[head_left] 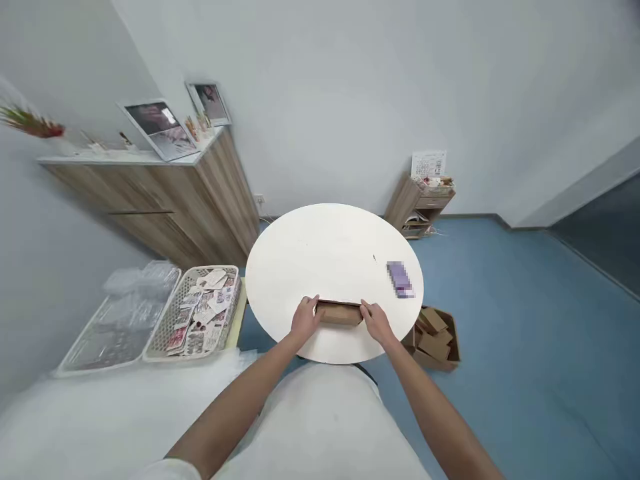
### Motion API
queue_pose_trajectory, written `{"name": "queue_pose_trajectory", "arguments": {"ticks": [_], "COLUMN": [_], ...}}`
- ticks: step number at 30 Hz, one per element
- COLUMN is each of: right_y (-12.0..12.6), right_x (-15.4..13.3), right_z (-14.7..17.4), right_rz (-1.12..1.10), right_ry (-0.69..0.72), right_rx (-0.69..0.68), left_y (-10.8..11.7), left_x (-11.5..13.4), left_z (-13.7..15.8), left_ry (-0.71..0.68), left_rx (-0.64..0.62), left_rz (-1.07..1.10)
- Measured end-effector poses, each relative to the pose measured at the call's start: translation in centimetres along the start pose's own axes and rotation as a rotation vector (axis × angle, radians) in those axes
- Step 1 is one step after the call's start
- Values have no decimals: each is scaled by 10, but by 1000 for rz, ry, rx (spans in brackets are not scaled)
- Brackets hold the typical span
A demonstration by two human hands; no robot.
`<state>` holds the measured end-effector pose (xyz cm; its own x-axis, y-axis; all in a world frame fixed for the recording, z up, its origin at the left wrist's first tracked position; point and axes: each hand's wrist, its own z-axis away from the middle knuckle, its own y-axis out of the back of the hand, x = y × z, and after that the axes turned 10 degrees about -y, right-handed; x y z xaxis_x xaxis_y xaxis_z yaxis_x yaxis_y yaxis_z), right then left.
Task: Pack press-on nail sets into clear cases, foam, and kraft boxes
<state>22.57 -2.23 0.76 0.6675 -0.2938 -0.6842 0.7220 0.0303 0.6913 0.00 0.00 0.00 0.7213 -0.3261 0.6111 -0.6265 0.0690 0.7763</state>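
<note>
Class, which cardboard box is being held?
The small cardboard box at the white table, its ends in left hand and right hand; the larger cardboard box stands beside the table, untouched.

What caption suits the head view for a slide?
Left hand and right hand grip opposite ends of a brown cardboard box at the near side of a white table.

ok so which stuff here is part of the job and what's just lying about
In the job:
cardboard box, held by left hand and right hand
round white table
probably the carton of cardboard pieces

Seemingly just lying about:
purple item
basket of printed items
framed pictures
</note>
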Motion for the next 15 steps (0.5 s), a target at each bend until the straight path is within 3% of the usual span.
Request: {"name": "queue_pose_trajectory", "arguments": {"ticks": [8,15], "right_y": [6,6], "right_x": [-2,13], "right_z": [5,-3], "right_rz": [-298,-378], "right_ry": [-79,-49], "right_rx": [-126,-196], "left_y": [4,6], "left_x": [-2,-9], "left_z": [1,-1], "left_ry": [-41,-44], "left_rx": [-16,-70], "left_rz": [80,164]}}
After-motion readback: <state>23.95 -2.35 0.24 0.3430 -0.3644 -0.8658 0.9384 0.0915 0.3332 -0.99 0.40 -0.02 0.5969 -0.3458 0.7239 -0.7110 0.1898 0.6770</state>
